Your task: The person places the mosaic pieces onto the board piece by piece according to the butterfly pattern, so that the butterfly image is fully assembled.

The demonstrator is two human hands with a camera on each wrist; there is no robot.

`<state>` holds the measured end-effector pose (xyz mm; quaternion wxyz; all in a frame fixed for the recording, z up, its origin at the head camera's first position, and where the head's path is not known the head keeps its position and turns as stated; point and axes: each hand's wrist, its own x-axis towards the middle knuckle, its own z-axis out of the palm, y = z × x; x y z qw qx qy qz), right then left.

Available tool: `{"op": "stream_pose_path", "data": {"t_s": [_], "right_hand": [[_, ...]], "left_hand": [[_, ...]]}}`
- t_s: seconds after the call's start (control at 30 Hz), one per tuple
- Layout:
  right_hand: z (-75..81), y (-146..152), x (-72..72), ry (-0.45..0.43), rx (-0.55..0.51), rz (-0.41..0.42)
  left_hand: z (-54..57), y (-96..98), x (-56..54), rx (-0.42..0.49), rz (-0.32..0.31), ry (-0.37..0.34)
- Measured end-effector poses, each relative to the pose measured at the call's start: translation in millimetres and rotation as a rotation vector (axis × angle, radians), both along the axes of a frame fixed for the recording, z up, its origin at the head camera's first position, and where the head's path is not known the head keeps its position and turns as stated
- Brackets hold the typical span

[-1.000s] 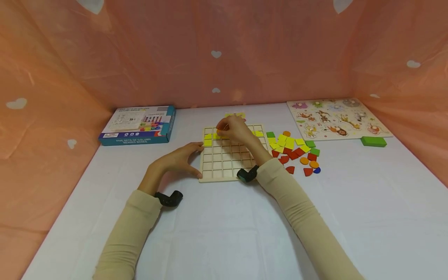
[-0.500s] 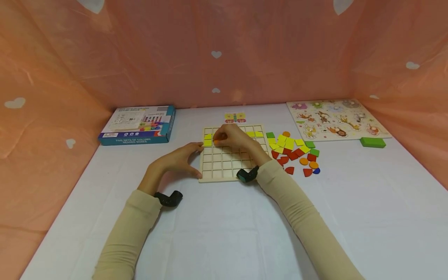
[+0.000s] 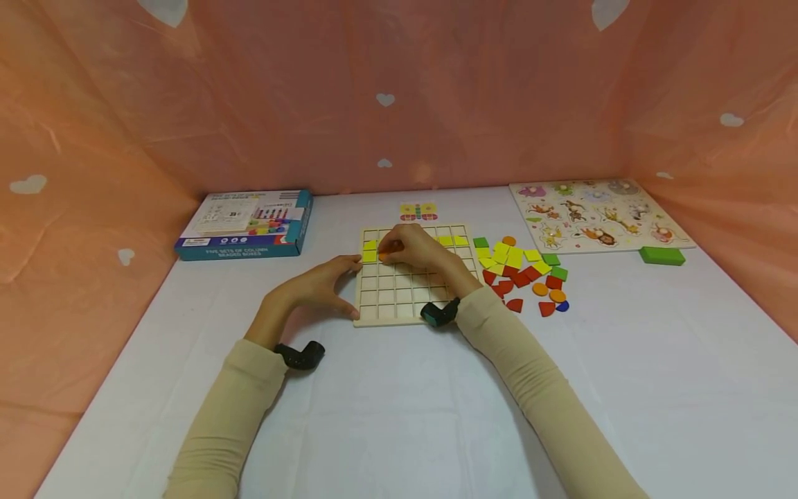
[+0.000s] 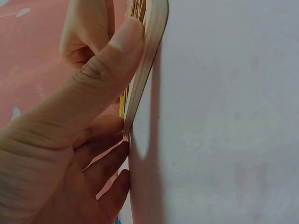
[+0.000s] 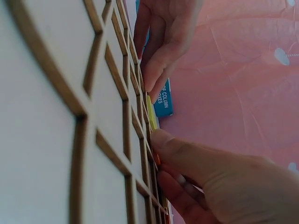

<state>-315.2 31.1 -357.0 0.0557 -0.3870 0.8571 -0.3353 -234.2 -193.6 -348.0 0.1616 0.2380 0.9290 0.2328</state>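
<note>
A pale wooden grid board (image 3: 386,296) lies on the white cloth. My right hand (image 3: 416,251) is over its upper left part and pinches an orange round tile (image 3: 382,257) between thumb and fingers, down at the grid. In the right wrist view, only an edge of the orange tile (image 5: 156,157) shows. Yellow square tiles (image 3: 370,256) sit in cells at the left edge, and others (image 3: 460,240) on the upper right. My left hand (image 3: 319,285) rests along the board's left side, its thumb and fingers spread apart and touching the edge.
Loose red, yellow, green, orange and blue tiles (image 3: 514,258) lie right of the board. Behind it is a small butterfly pattern card (image 3: 418,211). A blue box (image 3: 246,225) stands back left; an animal puzzle board (image 3: 598,215) and green block (image 3: 662,256) are at the right.
My right hand has moved slightly left and down toward the near side with the orange tile, uncovering the pattern card and upper right yellow tiles. The left hand stays at the board's edge.
</note>
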Motion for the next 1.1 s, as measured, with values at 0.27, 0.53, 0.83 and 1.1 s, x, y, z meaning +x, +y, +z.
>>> {"op": "stream_pose_path", "data": {"t_s": [0.27,0.53,0.83,1.1], "right_hand": [[31.8,30.7,-1.3,-0.033,-0.063,-0.070],[49.0,118.3,-8.4,-0.050,-0.029,-0.267],[30.4,179.1,-6.3,-0.161,0.055,-0.365],[19.2,192.8,-7.3,-0.230,0.146,-0.305]], "left_hand": [[-1.4,0.7,-0.7,0.010,0.002,0.000],[-1.6,1.6,0.1,0.015,0.020,-0.006],[0.0,0.2,1.8,0.025,0.019,-0.008],[-1.2,0.3,0.1,0.024,0.017,-0.008]]}}
